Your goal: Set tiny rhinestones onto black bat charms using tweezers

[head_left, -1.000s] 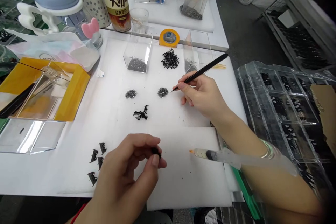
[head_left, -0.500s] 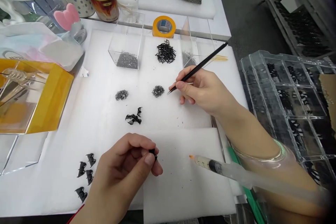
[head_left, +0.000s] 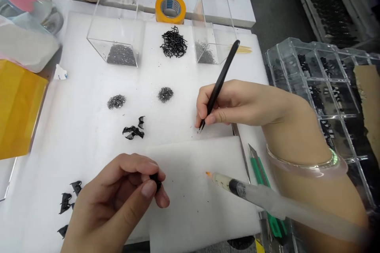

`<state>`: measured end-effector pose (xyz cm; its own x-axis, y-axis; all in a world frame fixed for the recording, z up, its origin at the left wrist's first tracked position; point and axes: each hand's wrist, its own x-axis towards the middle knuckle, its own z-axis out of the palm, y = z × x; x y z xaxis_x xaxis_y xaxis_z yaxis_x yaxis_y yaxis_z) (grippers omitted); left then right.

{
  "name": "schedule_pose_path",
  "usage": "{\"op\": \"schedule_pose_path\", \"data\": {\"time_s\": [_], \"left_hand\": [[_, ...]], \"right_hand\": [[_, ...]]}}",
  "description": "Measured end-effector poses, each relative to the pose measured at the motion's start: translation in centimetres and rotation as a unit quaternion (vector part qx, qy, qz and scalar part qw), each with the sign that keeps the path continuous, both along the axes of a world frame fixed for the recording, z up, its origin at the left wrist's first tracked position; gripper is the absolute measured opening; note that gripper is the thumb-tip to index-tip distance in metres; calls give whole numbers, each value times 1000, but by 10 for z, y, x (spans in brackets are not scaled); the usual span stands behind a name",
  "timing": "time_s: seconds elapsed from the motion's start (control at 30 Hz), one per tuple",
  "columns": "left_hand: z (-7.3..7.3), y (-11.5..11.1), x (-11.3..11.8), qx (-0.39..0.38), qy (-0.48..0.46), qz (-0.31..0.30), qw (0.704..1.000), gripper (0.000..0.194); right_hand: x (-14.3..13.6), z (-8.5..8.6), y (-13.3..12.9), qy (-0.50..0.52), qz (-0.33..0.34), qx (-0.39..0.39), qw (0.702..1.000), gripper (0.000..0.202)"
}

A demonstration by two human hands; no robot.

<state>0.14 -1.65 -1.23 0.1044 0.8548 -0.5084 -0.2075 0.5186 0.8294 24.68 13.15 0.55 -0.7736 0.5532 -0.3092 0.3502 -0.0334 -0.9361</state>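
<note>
Between thumb and fingers, my left hand (head_left: 118,201) pinches a small black piece (head_left: 155,180) over the edge of the white foam pad (head_left: 184,174). My right hand (head_left: 231,104) grips black tweezers (head_left: 221,81), their tips pointing down at the foam sheet above the pad. Whether the tips hold anything is too small to tell. Two little piles of shiny bits, one (head_left: 116,101) at left and one (head_left: 165,94) nearer the middle, lie on the sheet. Black bat-shaped pieces (head_left: 134,131) lie below them, and several more (head_left: 65,202) are beside my left hand.
A syringe (head_left: 237,187) with an orange tip crosses the pad's right part. Beside it lies a green cutter (head_left: 263,178). Clear boxes (head_left: 121,53), orange tape (head_left: 170,8) and a pile of black rods (head_left: 173,42) stand farther back. A compartment tray (head_left: 329,83) is at right.
The tweezers have moved away from the middle pile, down and to the right, and are held more upright. My left hand still pinches the black piece. The whole view has shifted.
</note>
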Motion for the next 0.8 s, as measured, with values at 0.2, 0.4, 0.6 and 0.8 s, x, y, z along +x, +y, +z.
{"op": "schedule_pose_path", "data": {"time_s": [0.2,0.4,0.6,0.8], "left_hand": [[0,1,0,11,8,-4,1000,12],[1,1,1,9,18,2,1000,11],[3,1,3,-2,12,10,1000,11],[3,0,1,-3,9,12,1000,10]], "right_hand": [[3,-4,3,2,33,27,999,7],[3,-4,4,11,20,17,1000,8],[-1,-1,4,-17,-6,-6,1000,9],[-3,-3,3,-16,-19,24,999,6]]}}
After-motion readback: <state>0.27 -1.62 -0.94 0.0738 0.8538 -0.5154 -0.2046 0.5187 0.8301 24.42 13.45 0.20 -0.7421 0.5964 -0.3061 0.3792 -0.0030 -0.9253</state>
